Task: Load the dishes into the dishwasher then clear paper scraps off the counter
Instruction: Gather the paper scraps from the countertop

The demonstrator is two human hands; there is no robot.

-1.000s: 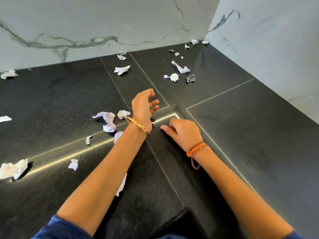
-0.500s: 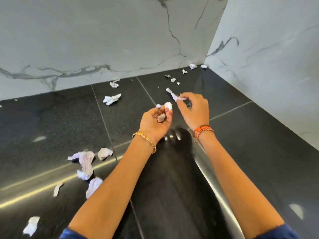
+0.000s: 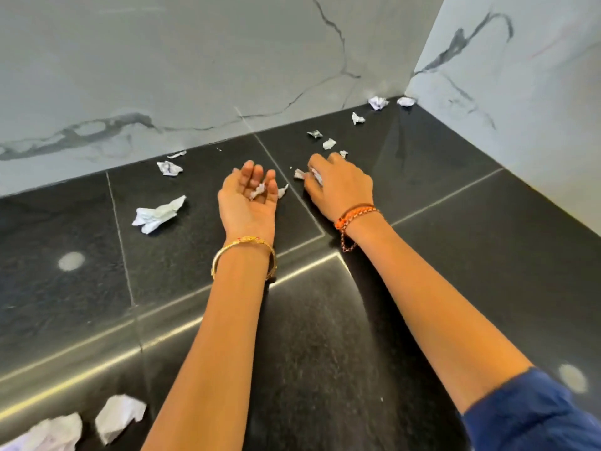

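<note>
White crumpled paper scraps lie scattered over the black stone counter (image 3: 455,249). My left hand (image 3: 247,200) lies palm up near the counter's middle, fingers loosely cupped, with small collected scraps (image 3: 258,191) resting in the palm. My right hand (image 3: 338,187) is palm down just to its right, its fingers curled onto a scrap (image 3: 300,174) on the counter. A larger crumpled piece (image 3: 159,214) lies left of my left hand. Several small scraps (image 3: 329,143) trail toward the back corner. No dishes or dishwasher are in view.
Marble walls close the counter at the back (image 3: 195,76) and right (image 3: 536,92), meeting in a corner with two scraps (image 3: 378,102). More crumpled paper (image 3: 118,418) lies at the near left edge. A scrap (image 3: 169,167) sits by the back wall.
Both hands have moved farther back over the counter. My right hand dropped its pinched strip into the left palm and went down onto another scrap. The view has shifted toward the corner.
</note>
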